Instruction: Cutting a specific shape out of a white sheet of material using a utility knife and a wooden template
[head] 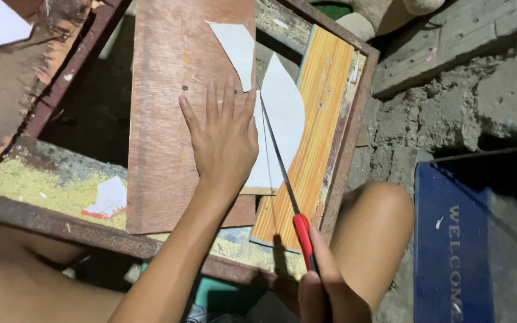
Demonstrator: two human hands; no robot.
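My left hand lies flat, fingers spread, on a reddish-brown plywood board, its fingertips touching a pale curved paper piece. My right hand grips the red handle of a thin saw. Its blade runs up and to the left across a light sheet with a curved edge, just right of my left hand. The sheet rests partly on an orange striped board.
The boards rest on a rusty metal frame with yellow sawdust on its lower ledge and a white scrap. My right knee sits beside the frame. A blue mat lies on rough concrete at right.
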